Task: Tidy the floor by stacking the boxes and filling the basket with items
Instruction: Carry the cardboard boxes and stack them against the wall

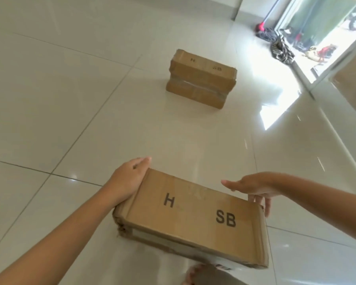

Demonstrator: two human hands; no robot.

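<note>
Near cardboard box, marked H and SB, at 6 o'clock, between both hands. Left hand flat against its left end, fingers straight and together, pressing. Right hand at 4 o'clock over the far right corner, fingers spread and relaxed, tips just touching the edge, gripping nothing. Stack of two boxes at 12 o'clock on the tiled floor, well apart. Doorway clutter at 2 o'clock.
</note>
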